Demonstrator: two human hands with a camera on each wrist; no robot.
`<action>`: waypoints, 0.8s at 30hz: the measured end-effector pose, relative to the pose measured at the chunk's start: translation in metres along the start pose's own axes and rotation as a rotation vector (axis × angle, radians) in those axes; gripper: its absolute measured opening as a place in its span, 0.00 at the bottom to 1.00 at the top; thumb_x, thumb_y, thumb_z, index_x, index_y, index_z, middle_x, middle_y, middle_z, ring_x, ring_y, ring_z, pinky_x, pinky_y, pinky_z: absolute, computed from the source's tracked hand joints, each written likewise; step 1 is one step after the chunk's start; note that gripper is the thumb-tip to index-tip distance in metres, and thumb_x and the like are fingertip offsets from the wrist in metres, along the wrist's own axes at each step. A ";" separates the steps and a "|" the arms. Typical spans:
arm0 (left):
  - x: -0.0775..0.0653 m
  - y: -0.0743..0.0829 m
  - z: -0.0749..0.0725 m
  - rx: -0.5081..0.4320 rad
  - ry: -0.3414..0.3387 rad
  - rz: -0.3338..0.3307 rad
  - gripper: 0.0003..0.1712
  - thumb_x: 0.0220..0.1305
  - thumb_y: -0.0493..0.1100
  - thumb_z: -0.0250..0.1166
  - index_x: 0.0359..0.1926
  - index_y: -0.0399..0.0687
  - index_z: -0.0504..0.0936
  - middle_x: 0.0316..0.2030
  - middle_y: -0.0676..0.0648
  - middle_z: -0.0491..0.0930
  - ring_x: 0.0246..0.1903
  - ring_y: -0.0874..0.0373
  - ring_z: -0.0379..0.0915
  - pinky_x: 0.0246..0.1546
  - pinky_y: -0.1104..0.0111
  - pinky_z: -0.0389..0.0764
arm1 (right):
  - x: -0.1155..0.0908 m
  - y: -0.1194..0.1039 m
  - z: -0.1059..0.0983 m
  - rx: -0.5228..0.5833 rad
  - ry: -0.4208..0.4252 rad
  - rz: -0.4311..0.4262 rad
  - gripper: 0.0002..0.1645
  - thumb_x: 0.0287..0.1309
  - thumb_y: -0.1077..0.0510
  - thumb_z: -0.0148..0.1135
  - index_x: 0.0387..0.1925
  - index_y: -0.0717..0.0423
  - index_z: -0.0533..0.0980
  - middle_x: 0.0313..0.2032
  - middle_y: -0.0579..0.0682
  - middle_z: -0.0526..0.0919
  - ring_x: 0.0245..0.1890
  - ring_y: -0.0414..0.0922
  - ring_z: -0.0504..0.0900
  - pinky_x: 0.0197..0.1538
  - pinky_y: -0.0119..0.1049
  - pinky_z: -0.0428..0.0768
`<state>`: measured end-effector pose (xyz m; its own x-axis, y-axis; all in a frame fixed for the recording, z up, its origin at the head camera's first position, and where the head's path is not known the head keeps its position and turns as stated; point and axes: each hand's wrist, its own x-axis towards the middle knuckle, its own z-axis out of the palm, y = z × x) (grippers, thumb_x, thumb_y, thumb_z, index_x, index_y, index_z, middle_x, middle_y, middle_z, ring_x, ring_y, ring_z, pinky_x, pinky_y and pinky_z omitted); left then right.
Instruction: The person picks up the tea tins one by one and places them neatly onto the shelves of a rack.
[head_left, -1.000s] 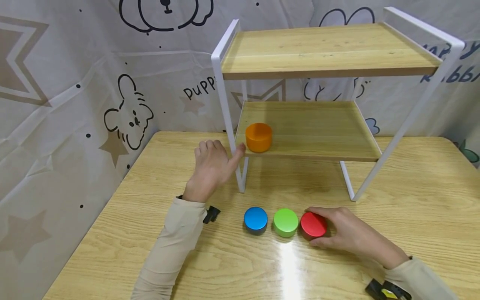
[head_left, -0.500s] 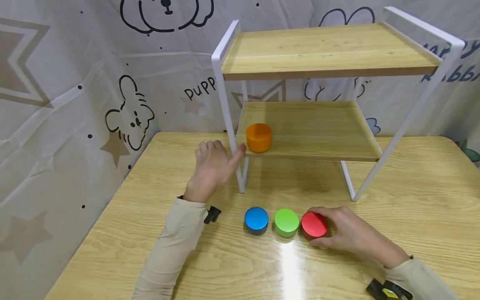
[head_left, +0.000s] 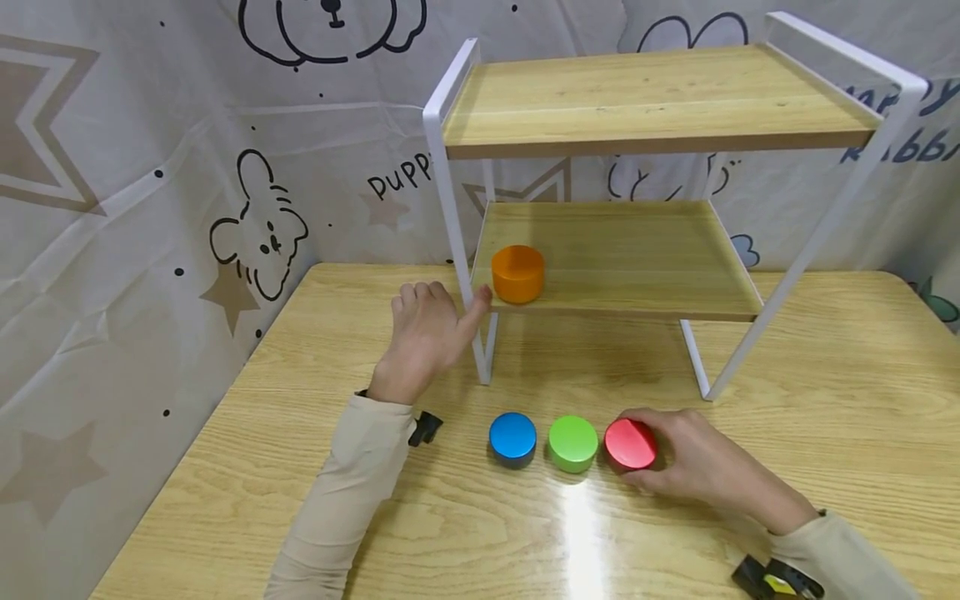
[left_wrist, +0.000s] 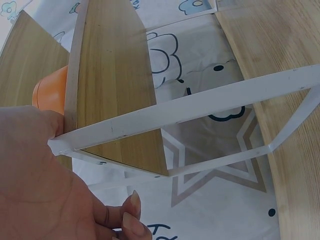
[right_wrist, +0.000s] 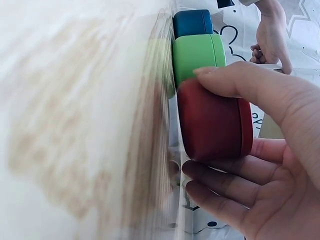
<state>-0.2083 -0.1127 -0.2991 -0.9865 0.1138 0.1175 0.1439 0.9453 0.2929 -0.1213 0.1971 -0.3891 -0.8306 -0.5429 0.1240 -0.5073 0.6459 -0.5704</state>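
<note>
My right hand (head_left: 693, 454) grips a red round lidded tin (head_left: 630, 443) at the right end of a row on the table. In the right wrist view the thumb lies on one side of the red tin (right_wrist: 212, 120) and the fingers on the other, its base close to the tabletop. Beside it stand a green tin (head_left: 573, 443) and a blue tin (head_left: 513, 439). My left hand (head_left: 423, 333) rests at the left front post of a two-tier shelf (head_left: 660, 146), thumb laid against the post. In the left wrist view its other fingers (left_wrist: 132, 220) hang loosely bent, apart from the frame.
An orange round tin (head_left: 517, 275) sits at the left front of the lower shelf board (head_left: 630, 258), near my left thumb. White metal posts (head_left: 813, 242) hold up both boards. A patterned cloth (head_left: 150, 250) hangs behind and left of the wooden table (head_left: 450, 533).
My right hand and the red tin have shifted slightly up and right in the head view, leaving a little more space beside the green tin. The left hand has stayed in place.
</note>
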 end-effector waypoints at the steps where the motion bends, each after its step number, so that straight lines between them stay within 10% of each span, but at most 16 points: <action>1: 0.000 0.000 0.000 -0.001 -0.001 0.002 0.41 0.69 0.70 0.35 0.34 0.33 0.68 0.30 0.39 0.66 0.34 0.43 0.58 0.40 0.58 0.59 | 0.000 0.000 0.000 0.008 0.010 0.008 0.32 0.41 0.53 0.79 0.49 0.57 0.77 0.39 0.41 0.83 0.34 0.33 0.78 0.36 0.32 0.77; 24: -0.001 0.001 -0.001 0.012 -0.020 -0.018 0.41 0.69 0.70 0.33 0.31 0.35 0.69 0.30 0.38 0.66 0.35 0.43 0.58 0.40 0.57 0.60 | 0.002 -0.001 0.002 -0.015 0.143 0.052 0.35 0.38 0.58 0.79 0.52 0.62 0.77 0.46 0.51 0.84 0.44 0.46 0.82 0.43 0.41 0.79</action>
<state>-0.2075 -0.1123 -0.2984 -0.9903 0.1030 0.0935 0.1256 0.9508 0.2832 -0.1218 0.1943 -0.3894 -0.8795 -0.4272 0.2095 -0.4653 0.6800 -0.5667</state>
